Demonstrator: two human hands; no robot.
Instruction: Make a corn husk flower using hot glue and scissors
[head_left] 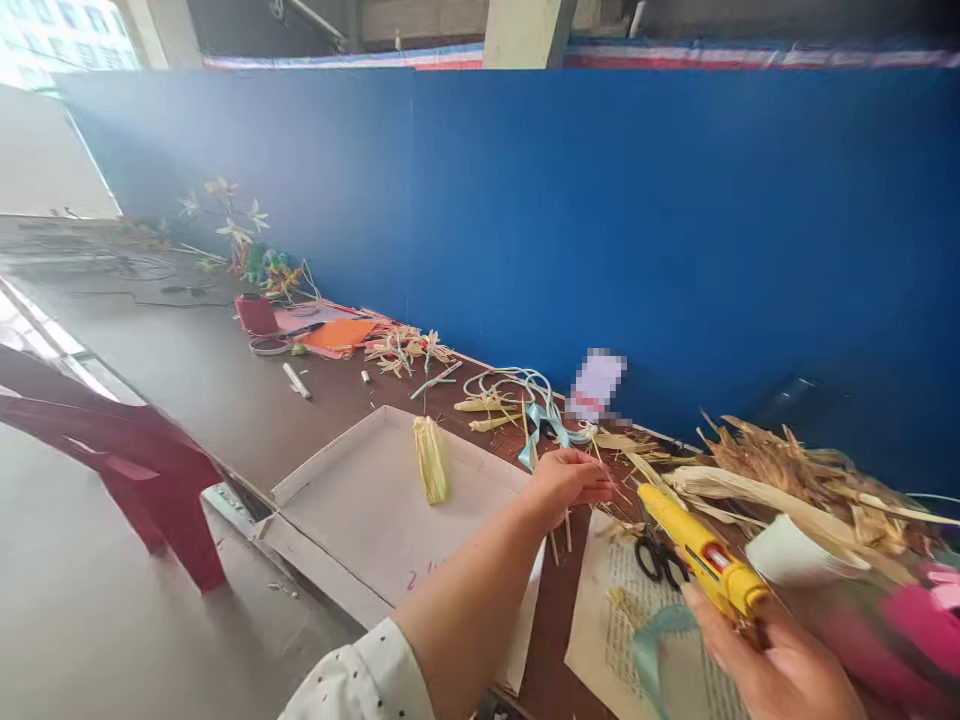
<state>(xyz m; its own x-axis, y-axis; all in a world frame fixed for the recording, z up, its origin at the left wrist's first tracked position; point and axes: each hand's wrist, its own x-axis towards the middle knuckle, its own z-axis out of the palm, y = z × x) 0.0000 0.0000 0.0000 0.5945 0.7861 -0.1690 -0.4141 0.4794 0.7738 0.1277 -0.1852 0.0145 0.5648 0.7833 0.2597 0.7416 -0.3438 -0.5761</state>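
Observation:
My right hand is wrapped round a yellow hot glue gun, its nozzle pointing up and left. Over the table my left hand reaches out with its fingers pressed together. A thin reddish strand or twig shows at those fingertips, too fine to name. Black-handled scissors lie under the glue gun on a printed sheet, with a light-blue ribbon on the same sheet. Left of my arm, a folded piece of yellow corn husk lies in a shallow cardboard tray.
Dried husks and a white cup are at the right. Husk flowers, pale-blue cord and orange paper lie further back. A blue partition borders the table; a red plastic stool stands left.

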